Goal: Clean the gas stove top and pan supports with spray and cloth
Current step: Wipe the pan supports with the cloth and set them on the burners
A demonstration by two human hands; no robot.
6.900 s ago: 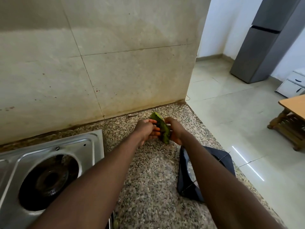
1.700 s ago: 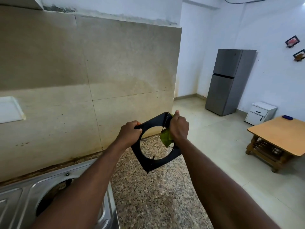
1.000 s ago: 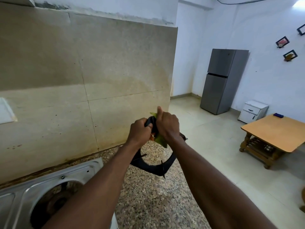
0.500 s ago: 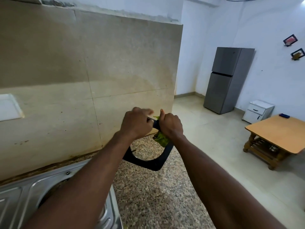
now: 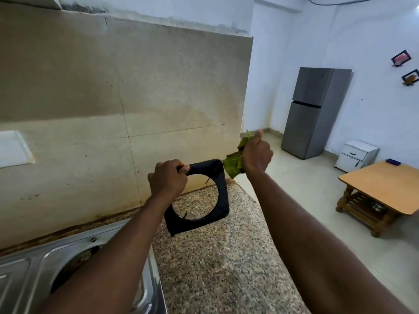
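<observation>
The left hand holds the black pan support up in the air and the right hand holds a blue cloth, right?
Not quite: the cloth is green, not blue, as the head view shows. The rest is right: the left hand holds the black pan support up in the air, and the right hand holds the cloth.

One view only: head-worn, wide-angle. Faces forward and a little down, along both forearms, over the desk [image 5: 226, 268] to the tiled wall [image 5: 170, 87] behind the desk. Mid-frame, over the desk's far end: left hand [image 5: 166, 181] and right hand [image 5: 257, 154], arms outstretched from the lens. Left of the desk, stove [image 5: 22, 279], cut by the frame edge. Far right of the desk, fridge [image 5: 313, 114], distant.
</observation>
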